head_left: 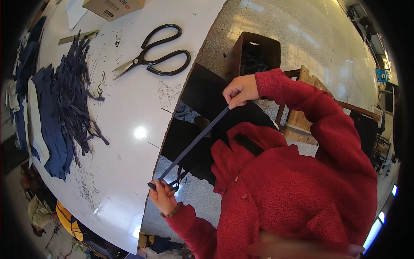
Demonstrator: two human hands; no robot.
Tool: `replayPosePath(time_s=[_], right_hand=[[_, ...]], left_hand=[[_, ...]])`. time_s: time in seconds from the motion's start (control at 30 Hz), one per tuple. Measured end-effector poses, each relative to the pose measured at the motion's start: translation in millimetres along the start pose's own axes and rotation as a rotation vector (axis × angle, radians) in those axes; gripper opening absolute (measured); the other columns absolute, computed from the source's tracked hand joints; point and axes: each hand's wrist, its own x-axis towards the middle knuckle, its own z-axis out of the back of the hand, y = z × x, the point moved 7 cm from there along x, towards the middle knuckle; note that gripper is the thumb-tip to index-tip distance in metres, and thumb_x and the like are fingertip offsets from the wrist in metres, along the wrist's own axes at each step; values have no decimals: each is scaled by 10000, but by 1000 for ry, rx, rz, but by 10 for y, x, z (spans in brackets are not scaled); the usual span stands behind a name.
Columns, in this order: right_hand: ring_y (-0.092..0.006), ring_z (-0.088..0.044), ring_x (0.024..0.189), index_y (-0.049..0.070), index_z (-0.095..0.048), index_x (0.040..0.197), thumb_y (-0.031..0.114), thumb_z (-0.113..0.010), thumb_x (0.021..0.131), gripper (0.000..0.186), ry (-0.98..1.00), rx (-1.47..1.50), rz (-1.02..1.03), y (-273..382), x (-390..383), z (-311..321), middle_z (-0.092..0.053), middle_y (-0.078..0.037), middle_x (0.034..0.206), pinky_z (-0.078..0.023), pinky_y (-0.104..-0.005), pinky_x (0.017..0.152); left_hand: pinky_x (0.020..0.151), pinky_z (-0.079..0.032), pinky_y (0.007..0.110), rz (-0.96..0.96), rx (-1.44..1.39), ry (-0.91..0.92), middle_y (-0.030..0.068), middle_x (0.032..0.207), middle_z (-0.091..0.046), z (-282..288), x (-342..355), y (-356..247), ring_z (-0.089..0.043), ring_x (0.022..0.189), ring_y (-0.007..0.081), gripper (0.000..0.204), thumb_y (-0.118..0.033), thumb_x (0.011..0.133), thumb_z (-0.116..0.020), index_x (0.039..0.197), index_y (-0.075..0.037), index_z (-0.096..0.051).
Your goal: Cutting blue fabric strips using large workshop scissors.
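Observation:
A narrow dark blue fabric strip (194,143) is stretched taut at a slant between my two hands, above my lap. My right hand (241,90) pinches its upper end between thumb and fingers. At the table's edge, my left hand (163,196) is closed on the other end, and loose dark loops hang beside those fingers. Black-handled scissors (152,52) lie on the white table (125,168) with their blades slightly apart. Farther left rest a tangled heap of cut dark strips (74,95) and a stack of wider dark blue fabric pieces (51,125).
A cardboard box (113,7) and a metal ruler (77,38) are at the table's far end. On the floor stands a brown bin (258,47) with dark scraps inside. Next to it is a wooden chair (299,125). Another person (41,211) is at the lower left.

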Motion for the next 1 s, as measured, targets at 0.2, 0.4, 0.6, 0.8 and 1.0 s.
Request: replayPosePath(time_s=[0.2, 0.4, 0.6, 0.8, 1.0], right_hand=[[-72, -495, 559, 18, -576, 810, 191, -620, 892, 196, 80, -44, -81, -272, -29, 63, -531, 7, 603, -388, -249, 524], [-76, -505, 550, 26, -592, 804, 208, -625, 879, 199, 98, -153, -184, -481, -23, 173, -556, 9, 596, -397, -264, 520], [-80, -548, 583, 22, -595, 821, 234, -643, 878, 225, 79, -210, -245, -613, -143, 241, -582, -13, 624, -424, -255, 534], [-85, -554, 584, 22, -601, 816, 228, -646, 872, 218, 69, -236, -213, -681, -152, 343, -589, -16, 632, -425, -262, 523], [-95, -541, 544, 19, -609, 805, 214, -647, 857, 205, 34, -303, -219, -705, -152, 430, -579, -13, 593, -420, -277, 508]], left_hand=[[383, -199, 167, 121, -61, -97, -60, 570, -401, 374, -256, 317, -257, 426, 2, 211, -254, 975, -519, 849, -85, -533], [383, -193, 181, 119, -132, -275, -75, 571, -367, 970, -281, 685, -220, 419, 11, 206, -276, 965, -536, 894, -83, -550], [383, -203, 185, 137, -181, -586, -62, 619, -416, 1548, -258, 1006, -240, 424, 32, 212, -300, 929, -595, 938, -90, -572], [403, -215, 221, 154, -200, -744, -46, 655, -408, 2215, -385, 1245, -300, 466, 71, 293, -359, 877, -643, 967, -90, -569], [369, -175, 232, 188, -167, -928, -51, 626, -364, 2698, -574, 1292, -264, 427, 76, 310, -382, 885, -621, 1012, -102, -579]])
